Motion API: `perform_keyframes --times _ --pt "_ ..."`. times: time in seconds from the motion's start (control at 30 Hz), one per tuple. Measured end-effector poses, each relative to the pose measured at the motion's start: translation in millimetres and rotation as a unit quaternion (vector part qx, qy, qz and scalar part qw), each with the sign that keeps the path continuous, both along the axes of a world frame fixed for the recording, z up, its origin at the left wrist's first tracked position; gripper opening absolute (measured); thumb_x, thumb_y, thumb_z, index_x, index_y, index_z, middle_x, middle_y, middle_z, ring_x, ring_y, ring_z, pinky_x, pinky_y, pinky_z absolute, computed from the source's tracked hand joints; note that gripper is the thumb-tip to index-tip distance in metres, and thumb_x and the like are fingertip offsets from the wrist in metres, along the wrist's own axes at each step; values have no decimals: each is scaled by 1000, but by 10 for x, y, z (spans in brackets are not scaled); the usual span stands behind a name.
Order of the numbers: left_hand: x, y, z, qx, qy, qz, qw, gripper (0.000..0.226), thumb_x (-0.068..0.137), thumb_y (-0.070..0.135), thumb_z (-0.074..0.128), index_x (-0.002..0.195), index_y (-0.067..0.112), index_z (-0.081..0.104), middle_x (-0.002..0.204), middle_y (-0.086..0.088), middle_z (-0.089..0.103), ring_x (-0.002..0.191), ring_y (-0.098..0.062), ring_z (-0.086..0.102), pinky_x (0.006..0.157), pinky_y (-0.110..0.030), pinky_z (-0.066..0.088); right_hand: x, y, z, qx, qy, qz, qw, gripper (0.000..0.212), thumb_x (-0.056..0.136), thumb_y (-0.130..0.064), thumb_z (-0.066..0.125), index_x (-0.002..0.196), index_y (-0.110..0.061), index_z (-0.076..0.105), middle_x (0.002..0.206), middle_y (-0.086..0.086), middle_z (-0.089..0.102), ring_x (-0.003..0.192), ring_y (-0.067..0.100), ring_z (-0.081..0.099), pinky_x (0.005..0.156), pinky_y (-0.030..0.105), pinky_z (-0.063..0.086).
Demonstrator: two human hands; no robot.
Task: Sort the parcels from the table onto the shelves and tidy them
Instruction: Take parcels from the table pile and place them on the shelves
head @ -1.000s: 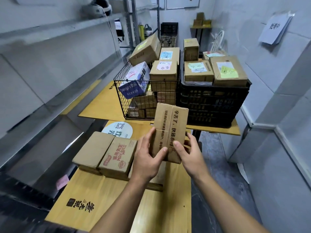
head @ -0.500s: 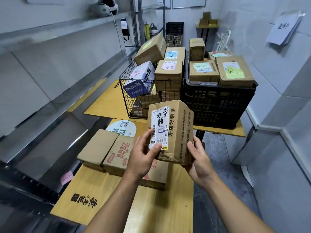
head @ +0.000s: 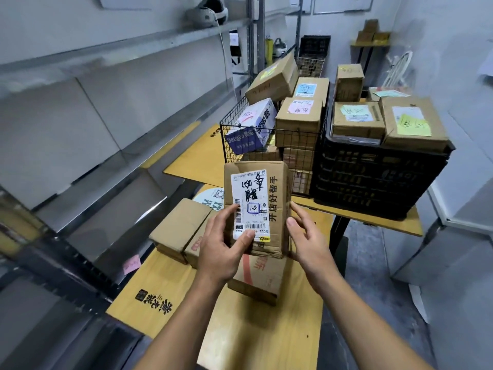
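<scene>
1. The left hand [head: 222, 247] is gripping a parcel [head: 257, 209] by its lower left side, with the thumb pressing on the white label [head: 249, 202] and the fingers wrapping behind the box.
2. The right hand [head: 306, 241] is bracing the parcel's right edge, thumb lying along the front corner and fingers spreading behind; it is grasping the same parcel.
3. The parcel is standing upright in the air above the near table [head: 165, 287], label side facing the camera, handwriting and a barcode showing on the label.
4. Three brown boxes are lying on the near table under and beside the parcel: a plain one [head: 178, 227] at the left, one just beside it mostly hiding behind the left hand, and one with red print [head: 262, 276] directly below the parcel.
5. A pink note [head: 132, 264] is sitting by the table's left edge.
6. Farther back, a wire basket [head: 234, 134] and a black crate [head: 373, 180] are standing side by side on a second table, both piled with parcels.
7. Grey metal shelves [head: 106, 52] are running along the left wall, with a helmet [head: 206, 13] resting on the upper one.
</scene>
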State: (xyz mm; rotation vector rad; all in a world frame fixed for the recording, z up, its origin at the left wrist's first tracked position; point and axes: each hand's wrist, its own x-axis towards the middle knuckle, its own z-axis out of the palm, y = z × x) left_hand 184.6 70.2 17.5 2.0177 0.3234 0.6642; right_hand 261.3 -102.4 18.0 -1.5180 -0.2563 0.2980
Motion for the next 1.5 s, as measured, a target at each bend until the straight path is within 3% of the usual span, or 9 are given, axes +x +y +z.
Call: perform_keyframes --times 0.1,0.23,0.6,0.77,0.97,1.07,1.17,1.3,1.5 --pt "21 -7 40 9 -11 13 1000 57 80 48 70 131 52 44 121 27 47 115 4 51 94 -36 53 14 16 99 -1 -4 31 1000 64 86 -57 60 145 -45 42 127 -22 60 119 12 63 91 44 59" --pt "51 -64 110 25 -31 17 999 59 80 51 68 133 43 45 123 15 49 117 -3 52 90 -42 55 -30 53 191 -15 -52 12 998 63 82 -63 69 137 -62 38 131 -26 56 124 14 58 96 49 55" --pt "-122 -64 328 71 -82 -2 994 63 81 47 69 137 39 43 132 10 45 124 -11 49 94 -45 53 -282 90 389 38 -87 -19 995 70 71 -51 79 125 -70 37 129 -25 54 125 10 56 101 50 52" --pt "-449 40 430 104 -88 17 991 63 82 43 70 138 41 41 137 7 43 126 -7 45 96 -42 53 -567 285 485 40 -123 -35 991 67 84 -31 80 125 -61 36 124 -28 53 120 1 54 105 42 49" --pt "-1041 379 639 149 -63 57 985 66 84 29 74 141 36 42 143 3 42 123 -4 43 91 -3 34 -1006 694 624 86 -126 1 988 66 87 -20 78 137 -41 40 125 -20 58 115 -4 59 102 34 52" --pt "-1371 543 779 150 -50 60 986 65 84 34 72 142 36 41 144 7 41 122 1 42 89 4 31 -1183 927 662 124 -104 13 987 61 88 -13 76 133 -39 45 124 -10 62 112 5 64 98 42 56" --pt "-1761 732 909 175 -31 76 981 68 86 36 72 144 33 38 143 11 41 122 5 38 95 -3 29 -1405 1219 705 137 -93 30 986 54 88 -15 76 124 -47 50 121 -4 65 107 11 68 93 50 57" --pt "-2310 995 1074 194 -2 115 974 68 85 39 70 144 27 39 144 5 45 131 -9 41 109 -32 34 -1734 1588 811 143 -73 80 984 54 79 -29 79 119 -53 52 123 0 66 112 21 67 92 54 57" --pt "-3195 1488 1263 283 106 241 922 57 88 38 66 140 24 45 137 1 49 126 -18 43 108 -43 39 -2119 2048 899 148 -83 153 974 58 87 -23 77 134 -38 48 126 -1 64 117 18 63 98 50 55"
